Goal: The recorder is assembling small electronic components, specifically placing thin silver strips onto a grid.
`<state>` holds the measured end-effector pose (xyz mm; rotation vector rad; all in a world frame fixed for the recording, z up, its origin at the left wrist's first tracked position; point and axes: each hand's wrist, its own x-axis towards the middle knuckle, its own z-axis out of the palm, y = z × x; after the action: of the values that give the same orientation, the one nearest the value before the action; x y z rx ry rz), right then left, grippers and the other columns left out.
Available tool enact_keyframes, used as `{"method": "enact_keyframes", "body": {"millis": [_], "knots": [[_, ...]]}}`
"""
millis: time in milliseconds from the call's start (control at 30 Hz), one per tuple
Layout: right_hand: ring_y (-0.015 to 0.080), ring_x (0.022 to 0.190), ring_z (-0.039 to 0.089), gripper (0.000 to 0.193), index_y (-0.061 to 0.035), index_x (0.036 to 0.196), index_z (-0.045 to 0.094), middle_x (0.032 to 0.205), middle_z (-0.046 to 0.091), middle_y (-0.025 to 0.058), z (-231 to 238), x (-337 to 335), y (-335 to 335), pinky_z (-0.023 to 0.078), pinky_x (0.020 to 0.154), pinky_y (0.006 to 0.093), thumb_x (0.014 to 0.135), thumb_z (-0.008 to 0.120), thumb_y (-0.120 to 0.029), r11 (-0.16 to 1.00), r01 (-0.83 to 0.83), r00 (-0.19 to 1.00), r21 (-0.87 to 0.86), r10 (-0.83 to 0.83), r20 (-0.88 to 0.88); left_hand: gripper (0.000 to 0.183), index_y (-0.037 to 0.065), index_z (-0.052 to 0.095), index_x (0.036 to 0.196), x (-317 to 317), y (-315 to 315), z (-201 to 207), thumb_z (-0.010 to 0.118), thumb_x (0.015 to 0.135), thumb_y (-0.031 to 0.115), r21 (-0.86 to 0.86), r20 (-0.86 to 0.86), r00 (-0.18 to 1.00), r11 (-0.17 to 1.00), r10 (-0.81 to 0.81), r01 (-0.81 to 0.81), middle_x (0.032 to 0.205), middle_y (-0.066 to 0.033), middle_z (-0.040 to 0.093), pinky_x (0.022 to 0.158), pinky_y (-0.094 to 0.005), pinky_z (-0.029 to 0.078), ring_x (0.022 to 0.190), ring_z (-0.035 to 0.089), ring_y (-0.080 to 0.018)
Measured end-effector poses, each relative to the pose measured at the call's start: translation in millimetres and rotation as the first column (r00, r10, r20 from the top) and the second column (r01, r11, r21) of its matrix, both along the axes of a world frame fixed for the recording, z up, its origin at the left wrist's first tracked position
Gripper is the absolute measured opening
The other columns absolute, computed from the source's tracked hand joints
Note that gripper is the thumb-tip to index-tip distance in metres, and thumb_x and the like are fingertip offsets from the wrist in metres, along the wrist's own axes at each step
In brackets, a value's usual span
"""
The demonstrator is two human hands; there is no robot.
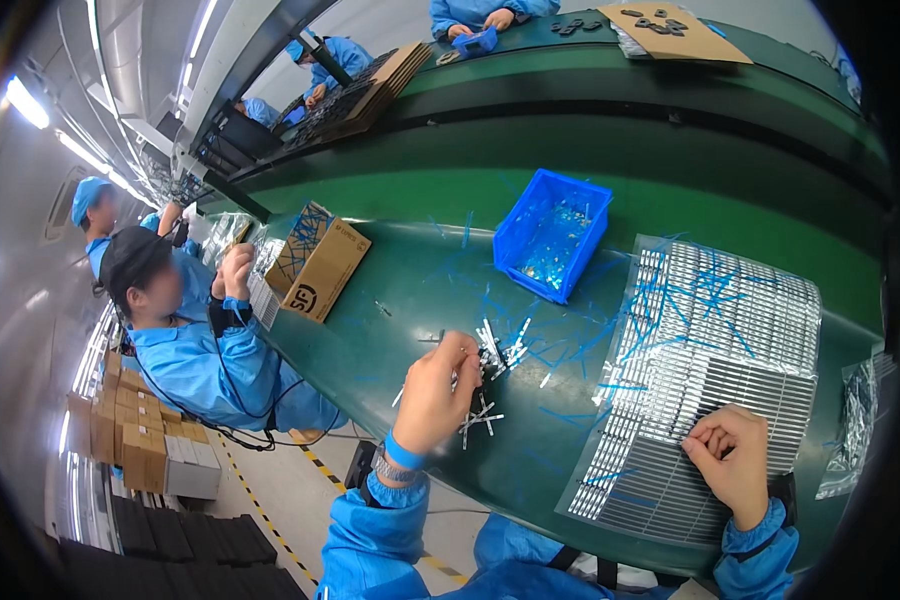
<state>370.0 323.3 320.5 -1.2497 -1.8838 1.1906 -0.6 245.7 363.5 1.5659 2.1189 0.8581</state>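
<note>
Some brown cartons are piled up at left, black-and-yellow tape is stuck on the floor, and black parts are kinda scattered across a cardboard sheet up top.

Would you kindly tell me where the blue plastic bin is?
In the head view, the blue plastic bin sits right of centre on the green table, beyond the left hand and left of the silver strip sheet.

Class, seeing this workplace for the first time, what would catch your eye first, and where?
A bright blue bin stands out on the green table, above and right of centre. Next comes the large silver-striped sheet at right, littered with thin blue strips, the right hand at its near part. Farther left, the left hand is at scattered silver pieces.
</note>
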Motion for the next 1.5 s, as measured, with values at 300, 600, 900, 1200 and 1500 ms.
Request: {"method": "enact_keyframes", "body": {"millis": [300,600,900,1200,1500], "knots": [[0.007,0.052,0.056,0.013,-0.0003,0.081,0.072,0.074,0.066,0.0074,1,1,3,0.04,0.048,0.0217,0.075,0.083,0.001,0.999,-0.03,1.0,0.014,0.03,-0.005,0.023,-0.002,0.065,0.116,10,1,2,0.067,0.093,-0.002,0.031,0.158,0.987,0.999,-0.041,0.036,0.085,-0.0118,0.076,0.077,-0.0311,0.056,0.077,0.074,-0.0194],[0.0126,0.071,0.069,0.025,0.0019,0.104,0.074,0.086,0.073,0.0092,70,16,13,0.055,0.061,0.0232,0.08,0.082,-0.001,0.974,-0.178,0.967,-0.138,0.147,-0.21,0.01,0.004,0.075,0.095,106,52,62,0.077,0.086,0.003,0.292,0.002,0.854,0.817,-0.521,0.497,0.09,-0.0091,0.076,0.071,-0.0344,0.056,0.082,0.072,-0.0266],[0.0093,0.072,0.066,0.02,0.003,0.096,0.071,0.083,0.071,0.0071,17,9,40,0.054,0.063,0.0231,0.102,0.066,-0.015,0.968,-0.066,0.938,-0.243,-0.022,-0.345,0.022,0.008,0.078,0.095,159,102,-24,0.082,0.074,0.005,0.536,-0.263,0.765,0.57,-0.589,0.623,0.083,-0.0028,0.069,0.063,-0.0355,0.052,0.074,0.066,-0.0224],[0.0101,0.07,0.066,0.01,0.0023,0.095,0.072,0.081,0.072,0.0081,1,1,38,0.053,0.062,0.0238,0.092,0.075,-0.007,0.999,0.042,0.98,-0.011,-0.043,-0.193,0.024,0.003,0.075,0.102,157,101,-37,0.083,0.081,0.008,0.425,0.094,0.791,0.743,-0.604,0.517,0.092,-0.0102,0.076,0.067,-0.0351,0.056,0.073,0.071,-0.027],[0.0103,0.062,0.059,0.01,-0.0009,0.094,0.073,0.081,0.07,0.0064,5,-1,34,0.045,0.055,0.0249,0.086,0.079,-0.005,0.995,0.06,0.989,0.076,-0.049,-0.139,0.012,0.003,0.073,0.088,154,100,-39,0.082,0.082,0.005,0.391,0.152,0.759,0.743,-0.633,0.542,0.08,-0.0097,0.072,0.064,-0.0354,0.054,0.071,0.069,-0.0266]]}}
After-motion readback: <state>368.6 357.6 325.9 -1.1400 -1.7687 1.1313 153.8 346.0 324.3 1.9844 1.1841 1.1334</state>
